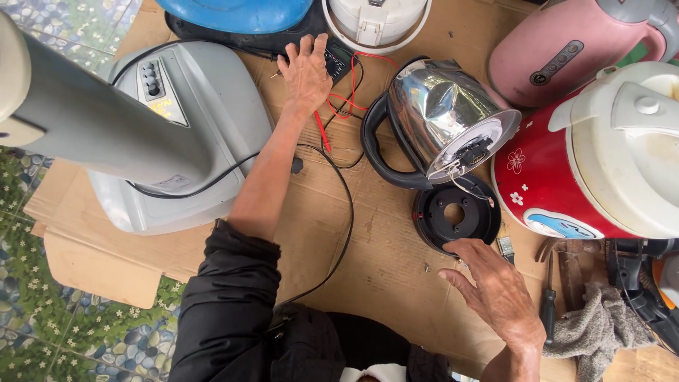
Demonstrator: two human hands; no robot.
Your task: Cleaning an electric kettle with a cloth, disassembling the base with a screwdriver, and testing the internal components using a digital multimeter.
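Item: steel kettle [442,113], on its side, base exposed. Left hand [305,71], fingers spread, rests on the multimeter [338,58] beyond it. Right hand [495,286], open and empty, beside the black base ring [453,216]. Step judged: meter setup; next calls for probes on contacts.

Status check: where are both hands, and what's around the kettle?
Left hand open on black meter. Right hand open beside round black base. Steel kettle tipped on its side, red cooker crowding it.

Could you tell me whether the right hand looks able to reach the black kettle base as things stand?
Probably yes: the right hand lies open on the cardboard just beside the kettle base, with nothing between them.
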